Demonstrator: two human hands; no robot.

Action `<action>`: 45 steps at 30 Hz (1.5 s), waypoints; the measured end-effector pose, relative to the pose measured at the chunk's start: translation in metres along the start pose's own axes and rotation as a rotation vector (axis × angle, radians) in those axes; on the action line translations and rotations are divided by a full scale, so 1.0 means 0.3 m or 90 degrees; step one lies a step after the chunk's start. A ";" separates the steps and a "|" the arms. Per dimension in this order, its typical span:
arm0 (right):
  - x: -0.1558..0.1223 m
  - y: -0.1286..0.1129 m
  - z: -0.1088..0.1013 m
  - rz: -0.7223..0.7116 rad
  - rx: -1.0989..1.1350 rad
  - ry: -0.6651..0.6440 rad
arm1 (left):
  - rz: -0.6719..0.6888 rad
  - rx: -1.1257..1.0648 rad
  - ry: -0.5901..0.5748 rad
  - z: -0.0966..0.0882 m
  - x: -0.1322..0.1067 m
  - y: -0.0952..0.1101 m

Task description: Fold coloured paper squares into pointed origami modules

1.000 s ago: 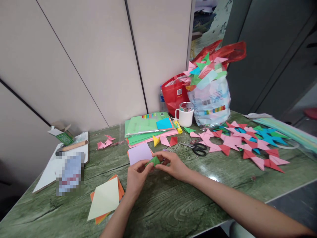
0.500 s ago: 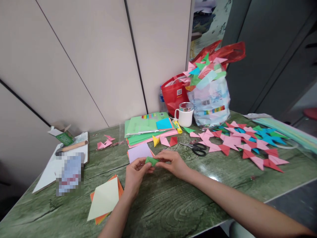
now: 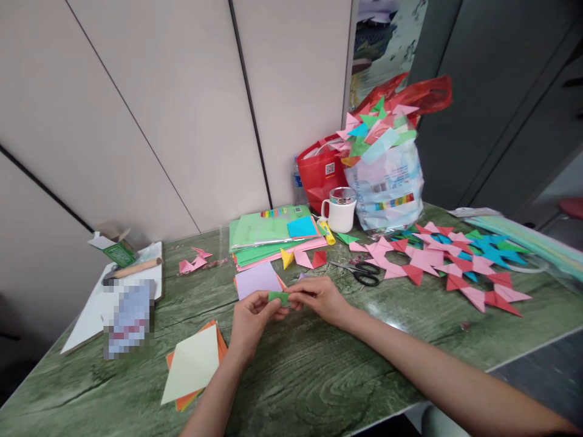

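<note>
Pinching green paper (image 3: 277, 297), both grips (image 3: 248, 314) (image 3: 322, 298), seemingly closed.

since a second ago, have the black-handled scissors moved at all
No, the black-handled scissors lie at the same spot and angle, judged against the wood-grain tabletop.

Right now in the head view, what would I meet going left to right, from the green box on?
Green box, cream sheet, left hand, green folded paper, right hand, white printed bag, pastel-coloured packet.

Single head-worn view, looking forward and down, near the tabletop (image 3: 296, 376)
</note>
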State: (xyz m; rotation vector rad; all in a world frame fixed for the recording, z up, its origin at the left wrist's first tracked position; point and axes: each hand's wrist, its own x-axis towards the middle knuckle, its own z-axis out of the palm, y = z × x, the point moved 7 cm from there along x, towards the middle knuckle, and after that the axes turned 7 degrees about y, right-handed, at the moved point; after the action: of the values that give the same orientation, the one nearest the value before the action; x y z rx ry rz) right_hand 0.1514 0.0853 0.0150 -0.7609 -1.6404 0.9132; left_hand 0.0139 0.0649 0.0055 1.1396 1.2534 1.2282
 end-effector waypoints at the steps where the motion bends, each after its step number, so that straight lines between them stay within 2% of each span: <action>1: 0.000 -0.001 0.000 0.003 0.006 0.001 | 0.000 -0.006 0.000 0.000 -0.001 0.001; 7: -0.002 0.017 0.000 0.088 0.059 0.027 | 0.010 -0.014 0.036 -0.010 -0.003 0.011; 11: -0.005 0.012 0.003 0.091 0.057 0.019 | 0.023 -0.025 0.051 -0.013 -0.003 0.014; 21: -0.009 0.034 0.018 0.190 0.178 0.011 | 0.022 -0.022 0.017 0.000 -0.005 0.007; 30: -0.008 0.026 0.019 0.186 0.176 -0.007 | 0.046 -0.015 0.003 0.002 -0.004 0.015; 34: -0.010 0.015 0.022 0.174 0.177 -0.038 | 0.054 -0.023 -0.011 0.010 -0.013 0.022; 40: -0.021 0.030 0.058 0.229 0.319 -0.127 | 0.059 -0.074 -0.062 0.026 -0.023 0.031; 42: -0.024 0.043 0.064 0.245 0.293 -0.132 | 0.056 -0.061 -0.063 0.026 -0.019 0.025; 45: -0.030 0.051 0.066 0.228 0.172 -0.130 | 0.053 -0.008 -0.034 0.019 -0.013 0.016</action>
State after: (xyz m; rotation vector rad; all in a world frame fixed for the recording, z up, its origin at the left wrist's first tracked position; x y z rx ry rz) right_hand 0.1348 0.0818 -0.0053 -0.8058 -1.5344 1.4773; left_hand 0.0198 0.0614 0.0104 1.2187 1.1668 1.2570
